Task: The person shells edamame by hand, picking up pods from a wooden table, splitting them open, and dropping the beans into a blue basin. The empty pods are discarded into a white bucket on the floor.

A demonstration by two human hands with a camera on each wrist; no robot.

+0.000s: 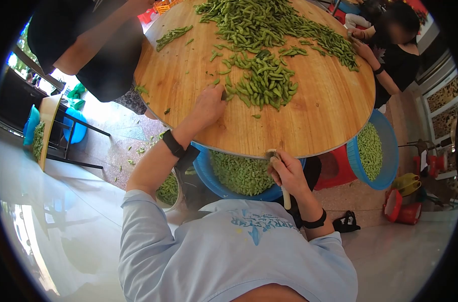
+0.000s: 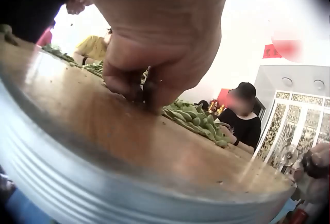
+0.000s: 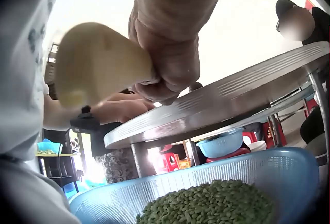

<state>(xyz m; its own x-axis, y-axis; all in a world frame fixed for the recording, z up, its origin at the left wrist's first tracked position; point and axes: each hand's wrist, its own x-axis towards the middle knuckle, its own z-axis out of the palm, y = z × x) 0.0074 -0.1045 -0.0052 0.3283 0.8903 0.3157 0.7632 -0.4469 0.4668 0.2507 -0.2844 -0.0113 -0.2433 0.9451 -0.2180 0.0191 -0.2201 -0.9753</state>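
Observation:
My left hand [image 1: 209,105] reaches over the round wooden table, fingertips down at the left side of a small heap of green soybean pods [image 1: 267,83]. In the left wrist view its fingers [image 2: 121,74] bend toward the tabletop, with something small and dark between the tips; I cannot tell whether they pinch it. My right hand [image 1: 289,173] is at the table's near edge, gripping a tool with a thick pale handle [image 3: 98,64]. That handle points back toward my body, and the tool's working end is mostly hidden by the fingers.
A bigger mound of pods [image 1: 254,25] covers the table's [image 1: 309,116] far side. Under the near edge stands a blue basket [image 1: 201,173] of shelled beans; another blue basket [image 1: 390,146] is at the right. People sit at the left and right, one hand [image 1: 360,48] among pods.

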